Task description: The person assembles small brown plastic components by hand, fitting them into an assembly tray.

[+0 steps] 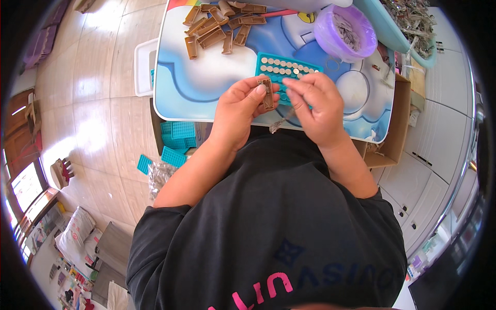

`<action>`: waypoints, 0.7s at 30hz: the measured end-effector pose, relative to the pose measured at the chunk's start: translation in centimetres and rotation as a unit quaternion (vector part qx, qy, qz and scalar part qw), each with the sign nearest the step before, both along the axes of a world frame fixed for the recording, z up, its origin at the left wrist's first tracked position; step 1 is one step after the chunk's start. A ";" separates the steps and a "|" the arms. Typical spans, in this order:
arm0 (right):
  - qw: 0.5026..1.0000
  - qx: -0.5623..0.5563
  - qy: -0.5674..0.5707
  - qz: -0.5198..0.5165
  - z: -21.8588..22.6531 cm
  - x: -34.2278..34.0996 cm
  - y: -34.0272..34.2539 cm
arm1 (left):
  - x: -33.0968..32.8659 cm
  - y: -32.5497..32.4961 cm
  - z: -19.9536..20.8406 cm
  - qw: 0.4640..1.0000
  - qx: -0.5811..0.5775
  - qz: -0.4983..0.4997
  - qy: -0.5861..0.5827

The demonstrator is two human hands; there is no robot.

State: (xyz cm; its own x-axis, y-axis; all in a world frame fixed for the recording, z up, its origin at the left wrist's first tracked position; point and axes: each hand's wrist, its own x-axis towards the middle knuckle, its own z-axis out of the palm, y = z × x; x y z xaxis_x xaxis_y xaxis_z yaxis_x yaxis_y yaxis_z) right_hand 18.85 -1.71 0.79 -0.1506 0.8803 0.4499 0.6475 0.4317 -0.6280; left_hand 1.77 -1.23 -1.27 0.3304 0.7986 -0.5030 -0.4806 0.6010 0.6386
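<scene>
Holding a small brown rectangular case [266,93] upright between thumb and fingers, the left hand [240,113] sits above the near edge of a small table [206,88] with a blue and white cartoon top. The fingers are closed narrow around the case, its open face turned toward the person.

Right hand [318,106]: just beside the left, fingertips pinched together close to the case; whether they grip a small part cannot be told. A thin metallic piece [281,123] hangs below, between the two hands.

Teal tray [287,70]: lies on the table directly behind the hands, its rows filled with small round silver cells.

Pile of brown cases [219,26]: loose heap at the far left part of the table, well apart from the hands.

Purple bowl [345,32]: far right of the table, holding small metallic parts.

Spare teal trays [175,139]: stacked and scattered on the floor under the table's left side, with a clear bag of metal parts [157,175] nearby.

Cardboard box [392,134]: beside the table on the right.
</scene>
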 end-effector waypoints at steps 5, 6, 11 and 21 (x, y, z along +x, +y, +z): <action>0.996 0.025 -0.077 0.042 -0.5 -1.3 -0.3 | 0.0 0.2 0.0 1.000 0.008 0.013 0.014; 0.995 0.025 -0.088 0.039 -0.6 -1.4 -0.5 | -0.1 0.3 0.0 1.000 0.010 0.013 0.017; 0.997 0.019 -0.061 0.037 -0.8 -1.0 -0.1 | -0.1 0.3 0.2 1.000 -0.002 0.012 0.016; 0.987 0.043 -0.147 -0.039 -3.0 1.1 2.7 | -0.7 0.4 0.4 1.000 0.016 -0.020 0.018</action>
